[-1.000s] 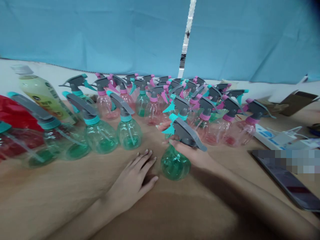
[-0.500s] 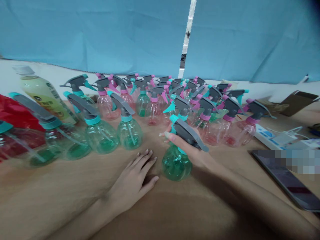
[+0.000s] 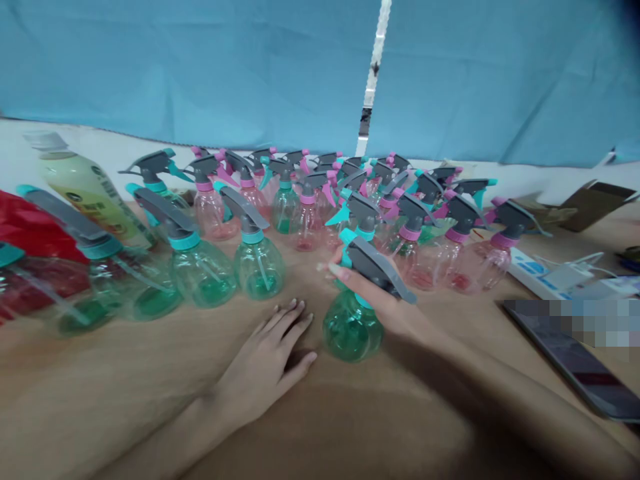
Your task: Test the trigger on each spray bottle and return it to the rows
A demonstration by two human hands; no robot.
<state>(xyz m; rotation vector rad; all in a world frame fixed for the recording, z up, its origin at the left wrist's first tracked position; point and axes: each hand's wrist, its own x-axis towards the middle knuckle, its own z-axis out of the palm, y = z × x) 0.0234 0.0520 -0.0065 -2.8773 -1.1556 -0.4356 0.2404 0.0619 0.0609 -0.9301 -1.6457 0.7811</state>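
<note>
My right hand [image 3: 373, 293] is shut around the grey spray head [image 3: 375, 270] of a green plastic spray bottle [image 3: 351, 327], whose body stands on the table below it. The teal collar sits on the bottle's neck, partly behind my fingers. My left hand [image 3: 265, 353] lies flat and open on the wood, holding nothing, just left of that bottle. Several green spray bottles [image 3: 203, 273] stand to its upper left. Many pink spray bottles [image 3: 480, 267] crowd the area beyond my right hand.
The bottles stand on a light wooden table [image 3: 125, 380]. A juice bottle [image 3: 90, 193] and a red bag [image 3: 30, 233] lie far left. On the right are a dark phone [image 3: 570, 353], a white power strip [image 3: 535, 277] and cardboard [image 3: 595, 203]. A blue cloth [image 3: 200, 67] hangs behind.
My right hand has shifted on the spray head, and the head now sits more upright on the green bottle. My left hand has not moved.
</note>
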